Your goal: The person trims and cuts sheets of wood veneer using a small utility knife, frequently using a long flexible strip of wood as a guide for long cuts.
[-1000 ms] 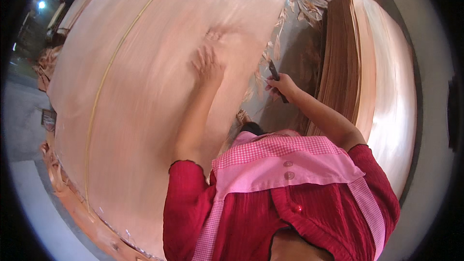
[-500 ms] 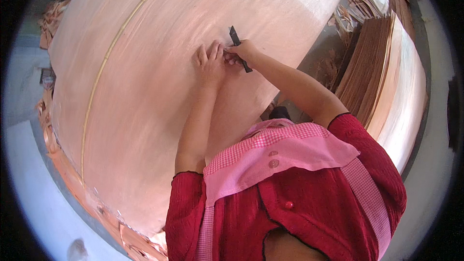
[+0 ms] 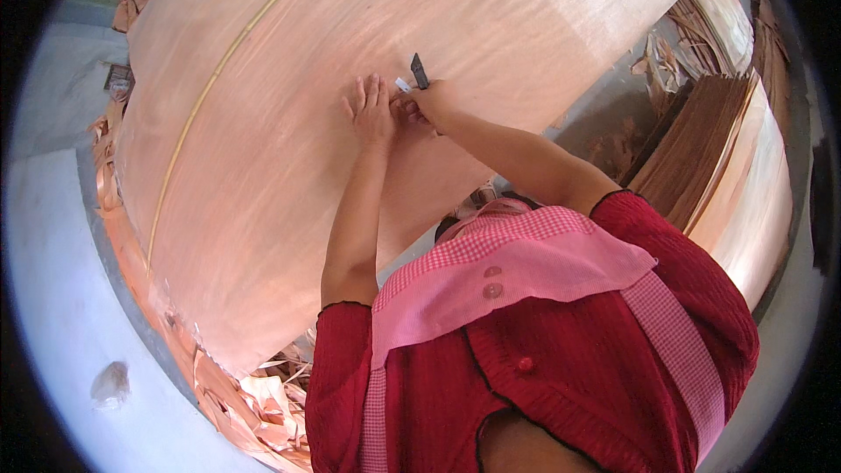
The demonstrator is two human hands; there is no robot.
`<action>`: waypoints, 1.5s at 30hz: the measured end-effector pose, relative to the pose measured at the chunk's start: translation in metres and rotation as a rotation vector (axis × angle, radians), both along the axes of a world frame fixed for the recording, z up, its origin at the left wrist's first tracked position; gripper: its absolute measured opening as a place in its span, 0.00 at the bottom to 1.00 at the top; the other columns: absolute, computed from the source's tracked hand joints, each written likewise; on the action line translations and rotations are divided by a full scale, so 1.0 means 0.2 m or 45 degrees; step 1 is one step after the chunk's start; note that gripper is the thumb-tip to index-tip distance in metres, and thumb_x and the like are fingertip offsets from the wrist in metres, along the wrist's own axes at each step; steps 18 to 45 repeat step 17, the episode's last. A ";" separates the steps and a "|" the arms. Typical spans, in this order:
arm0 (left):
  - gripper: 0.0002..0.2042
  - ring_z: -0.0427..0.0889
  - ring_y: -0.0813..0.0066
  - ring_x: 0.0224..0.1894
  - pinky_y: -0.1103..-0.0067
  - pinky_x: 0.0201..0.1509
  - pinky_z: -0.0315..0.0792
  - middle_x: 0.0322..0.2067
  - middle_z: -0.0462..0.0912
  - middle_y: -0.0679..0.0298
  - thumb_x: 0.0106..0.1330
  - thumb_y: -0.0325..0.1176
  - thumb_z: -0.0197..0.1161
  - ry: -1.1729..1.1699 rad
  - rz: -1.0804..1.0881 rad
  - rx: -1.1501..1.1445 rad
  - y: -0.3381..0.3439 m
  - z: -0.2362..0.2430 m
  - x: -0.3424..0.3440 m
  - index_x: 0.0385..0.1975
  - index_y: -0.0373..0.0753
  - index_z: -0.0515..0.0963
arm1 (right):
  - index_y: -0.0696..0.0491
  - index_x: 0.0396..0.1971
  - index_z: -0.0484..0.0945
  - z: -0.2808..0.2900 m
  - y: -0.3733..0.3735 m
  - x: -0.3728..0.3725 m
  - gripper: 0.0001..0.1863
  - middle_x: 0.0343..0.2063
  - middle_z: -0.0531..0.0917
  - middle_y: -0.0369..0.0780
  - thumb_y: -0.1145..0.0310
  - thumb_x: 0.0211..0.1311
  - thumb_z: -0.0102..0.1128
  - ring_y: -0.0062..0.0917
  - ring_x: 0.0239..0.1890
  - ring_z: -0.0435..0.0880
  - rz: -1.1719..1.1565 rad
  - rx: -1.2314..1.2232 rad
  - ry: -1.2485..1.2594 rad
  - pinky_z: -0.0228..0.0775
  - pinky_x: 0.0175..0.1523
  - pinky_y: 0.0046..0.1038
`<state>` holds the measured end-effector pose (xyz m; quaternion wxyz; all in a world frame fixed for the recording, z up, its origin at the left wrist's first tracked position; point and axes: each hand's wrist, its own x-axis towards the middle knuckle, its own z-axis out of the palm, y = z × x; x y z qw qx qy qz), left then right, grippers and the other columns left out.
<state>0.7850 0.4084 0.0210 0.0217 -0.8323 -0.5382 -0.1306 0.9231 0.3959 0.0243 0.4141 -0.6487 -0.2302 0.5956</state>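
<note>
Now right hand (image 3: pixel 427 103) grips knife (image 3: pixel 420 72) beside flat left hand (image 3: pixel 371 109) on veneer sheet (image 3: pixel 289 123).

Thin, smooth wood veneer sheet (image 3: pixel 289 166) with faint sheen; dark matt knife blade (image 3: pixel 420 71).

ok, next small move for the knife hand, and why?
Probably draw the knife through the veneer sheet. The right hand grips it against the sheet, and the left hand lies flat alongside, pinning the sheet.
</note>
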 end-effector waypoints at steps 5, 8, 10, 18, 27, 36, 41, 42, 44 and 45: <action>0.17 0.63 0.62 0.56 0.70 0.59 0.56 0.52 0.68 0.63 0.59 0.36 0.50 -0.229 -0.215 0.122 0.04 -0.10 -0.03 0.47 0.40 0.71 | 0.60 0.18 0.74 -0.08 0.02 -0.02 0.10 0.13 0.76 0.40 0.70 0.54 0.53 0.25 0.10 0.75 0.063 0.047 -0.215 0.66 0.14 0.24; 0.17 0.64 0.63 0.55 0.72 0.59 0.56 0.52 0.69 0.63 0.57 0.31 0.50 -0.362 -0.413 0.150 0.06 -0.06 0.04 0.47 0.39 0.70 | 0.61 0.17 0.74 -0.13 0.05 0.02 0.11 0.12 0.76 0.41 0.70 0.54 0.52 0.25 0.11 0.75 0.078 0.094 -0.392 0.67 0.14 0.25; 0.18 0.64 0.62 0.55 0.71 0.59 0.56 0.52 0.69 0.63 0.55 0.30 0.51 -0.327 -0.388 0.087 0.02 -0.03 0.07 0.47 0.38 0.70 | 0.61 0.18 0.74 -0.10 0.04 0.02 0.10 0.13 0.77 0.41 0.72 0.54 0.52 0.25 0.11 0.75 0.103 0.072 -0.483 0.67 0.15 0.25; 0.21 0.61 0.62 0.57 0.66 0.60 0.53 0.53 0.67 0.64 0.52 0.31 0.55 -0.298 -0.153 0.161 -0.05 0.01 0.10 0.49 0.42 0.68 | 0.61 0.22 0.76 -0.18 0.05 0.00 0.09 0.13 0.77 0.42 0.70 0.53 0.54 0.26 0.12 0.77 0.002 0.100 -0.240 0.69 0.15 0.25; 0.21 0.61 0.62 0.57 0.66 0.60 0.53 0.53 0.67 0.64 0.52 0.31 0.55 -0.298 -0.153 0.161 -0.05 0.01 0.10 0.49 0.42 0.68 | 0.61 0.22 0.76 -0.18 0.05 0.00 0.09 0.13 0.77 0.42 0.70 0.53 0.54 0.26 0.12 0.77 0.002 0.100 -0.240 0.69 0.15 0.25; 0.21 0.61 0.62 0.57 0.66 0.60 0.53 0.53 0.67 0.64 0.52 0.31 0.55 -0.298 -0.153 0.161 -0.05 0.01 0.10 0.49 0.42 0.68 | 0.61 0.22 0.76 -0.18 0.05 0.00 0.09 0.13 0.77 0.42 0.70 0.53 0.54 0.26 0.12 0.77 0.002 0.100 -0.240 0.69 0.15 0.25; 0.21 0.61 0.62 0.57 0.66 0.60 0.53 0.53 0.67 0.64 0.52 0.31 0.55 -0.298 -0.153 0.161 -0.05 0.01 0.10 0.49 0.42 0.68 | 0.61 0.22 0.76 -0.18 0.05 0.00 0.09 0.13 0.77 0.42 0.70 0.53 0.54 0.26 0.12 0.77 0.002 0.100 -0.240 0.69 0.15 0.25; 0.21 0.61 0.62 0.57 0.66 0.60 0.53 0.53 0.67 0.64 0.52 0.31 0.55 -0.298 -0.153 0.161 -0.05 0.01 0.10 0.49 0.42 0.68 | 0.61 0.22 0.76 -0.18 0.05 0.00 0.09 0.13 0.77 0.42 0.70 0.53 0.54 0.26 0.12 0.77 0.002 0.100 -0.240 0.69 0.15 0.25; 0.21 0.61 0.62 0.57 0.66 0.60 0.53 0.53 0.67 0.64 0.52 0.31 0.55 -0.298 -0.153 0.161 -0.05 0.01 0.10 0.49 0.42 0.68 | 0.61 0.22 0.76 -0.18 0.05 0.00 0.09 0.13 0.77 0.42 0.70 0.53 0.54 0.26 0.12 0.77 0.002 0.100 -0.240 0.69 0.15 0.25; 0.21 0.61 0.62 0.57 0.66 0.60 0.53 0.53 0.67 0.64 0.52 0.31 0.55 -0.298 -0.153 0.161 -0.05 0.01 0.10 0.49 0.42 0.68 | 0.61 0.22 0.76 -0.18 0.05 0.00 0.09 0.13 0.77 0.42 0.70 0.53 0.54 0.26 0.12 0.77 0.002 0.100 -0.240 0.69 0.15 0.25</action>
